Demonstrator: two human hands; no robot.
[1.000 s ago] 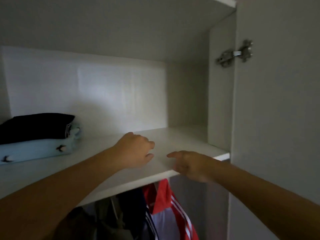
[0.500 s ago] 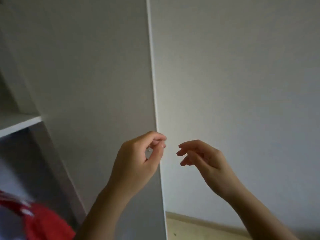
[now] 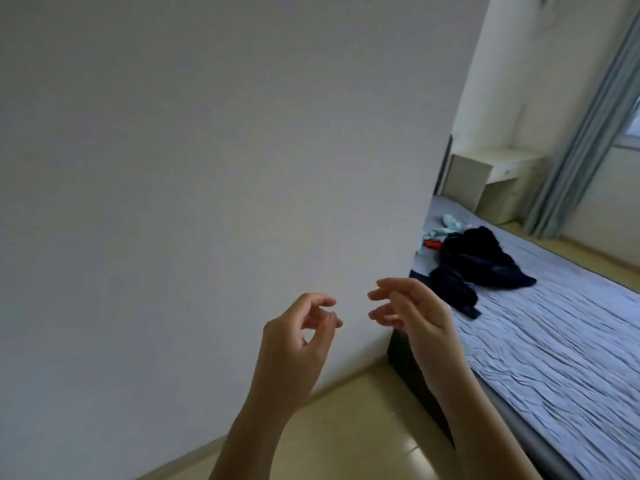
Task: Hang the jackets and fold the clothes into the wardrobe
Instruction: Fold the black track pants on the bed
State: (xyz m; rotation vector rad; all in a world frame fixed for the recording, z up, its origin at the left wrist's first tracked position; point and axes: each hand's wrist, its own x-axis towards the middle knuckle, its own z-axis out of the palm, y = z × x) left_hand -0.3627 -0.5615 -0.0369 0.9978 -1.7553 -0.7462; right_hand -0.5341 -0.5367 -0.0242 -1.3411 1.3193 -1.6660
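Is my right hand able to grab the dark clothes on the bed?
Probably not: nothing blocks the right hand, but the dark clothes lie farther along the bed, seemingly beyond it.

The left hand (image 3: 294,337) and the right hand (image 3: 412,313) are hanging in the air side by side before a plain white wall (image 3: 207,168), fingers loosely curled, both empty. To the right, a heap of dark clothes (image 3: 485,258) is lying on the bed (image 3: 554,358), with a pale blue garment (image 3: 446,225) just behind it. A curtain (image 3: 585,140) is hanging beside a small desk (image 3: 491,178) at the far end.
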